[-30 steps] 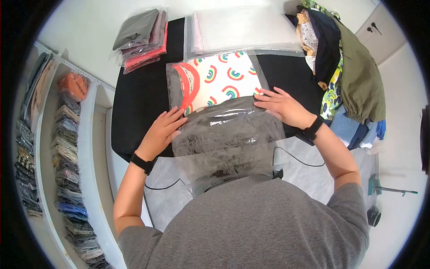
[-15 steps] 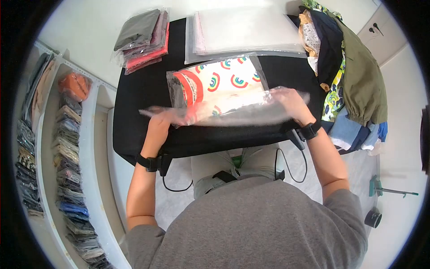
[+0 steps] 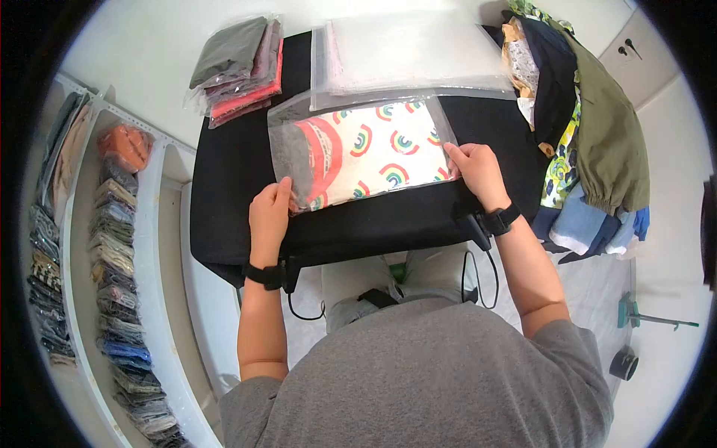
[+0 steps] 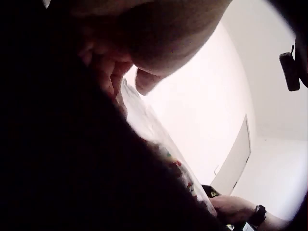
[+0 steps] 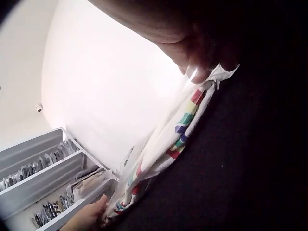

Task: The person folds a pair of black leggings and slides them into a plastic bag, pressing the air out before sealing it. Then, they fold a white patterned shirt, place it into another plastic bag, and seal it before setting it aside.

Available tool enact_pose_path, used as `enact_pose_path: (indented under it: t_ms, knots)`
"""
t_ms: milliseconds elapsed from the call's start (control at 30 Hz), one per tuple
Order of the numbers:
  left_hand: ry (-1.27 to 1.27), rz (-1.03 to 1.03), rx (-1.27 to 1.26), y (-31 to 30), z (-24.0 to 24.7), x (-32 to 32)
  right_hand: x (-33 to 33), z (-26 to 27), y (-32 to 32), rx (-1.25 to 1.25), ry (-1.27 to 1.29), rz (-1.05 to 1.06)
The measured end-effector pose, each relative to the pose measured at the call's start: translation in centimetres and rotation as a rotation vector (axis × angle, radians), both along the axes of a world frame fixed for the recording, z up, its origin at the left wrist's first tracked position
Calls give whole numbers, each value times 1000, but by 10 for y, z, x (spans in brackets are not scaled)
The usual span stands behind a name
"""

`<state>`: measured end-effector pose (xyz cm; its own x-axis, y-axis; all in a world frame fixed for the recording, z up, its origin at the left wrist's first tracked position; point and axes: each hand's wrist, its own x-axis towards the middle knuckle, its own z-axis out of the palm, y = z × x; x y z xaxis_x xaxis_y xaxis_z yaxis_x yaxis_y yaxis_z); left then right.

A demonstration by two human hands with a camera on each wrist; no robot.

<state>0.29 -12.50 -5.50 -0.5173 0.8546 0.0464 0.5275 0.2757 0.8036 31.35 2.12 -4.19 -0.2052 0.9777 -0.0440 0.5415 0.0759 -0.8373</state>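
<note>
A white garment with a rainbow print and a red neckline lies folded inside a clear plastic bag. My left hand pinches the bag's near left corner, thumb on top. The near right edge is pinched by my right hand, thumb also uppermost. In the right wrist view the bagged garment hangs from the fingers as a thin slanting edge. The left wrist view is mostly dark, with the thumb beside the plastic.
On the black-covered table, bagged clothes are stacked at the back left and flat clear bags at the back. Loose clothes heap along the right side. Shelves of packed garments stand at left.
The loose plastic flap that hung toward the body has been folded under the bag. Both hands have moved from lying flat on the plastic to gripping its near corners.
</note>
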Motion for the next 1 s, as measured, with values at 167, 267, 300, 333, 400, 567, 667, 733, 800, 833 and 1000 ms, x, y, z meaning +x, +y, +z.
enact_pose_path:
  t_ms: [167,267,300,333,400,567,667,733,800,833,1000]
  knots:
    - [-104,-137,148,-7,-14,-9,0,1,-3,13,28,-18]
    - [-93,-81,99,-3,-8,-1,3,0,-3,12,2,-14]
    - [-7,-44,76,0,-7,0,4,0,-4,5,-11,-13]
    - [78,-6,52,2,-7,1,4,0,-5,4,-16,-11]
    - [127,-1,-8,3,-5,0,4,0,-5,34,-62,-26]
    - [246,-9,-125,2,-1,1,2,4,-2,29,-171,-20]
    - [217,7,-144,4,-1,1,-9,22,-17,372,-386,-54]
    - [388,-12,-101,3,-4,1,-24,33,-34,727,-459,92]
    - [399,0,-134,2,-2,4,-47,27,-50,753,-385,362]
    - [409,10,-152,4,1,5,-60,19,-55,824,-389,454]
    - [430,-34,44,11,39,18,-78,-9,-38,712,-466,527]
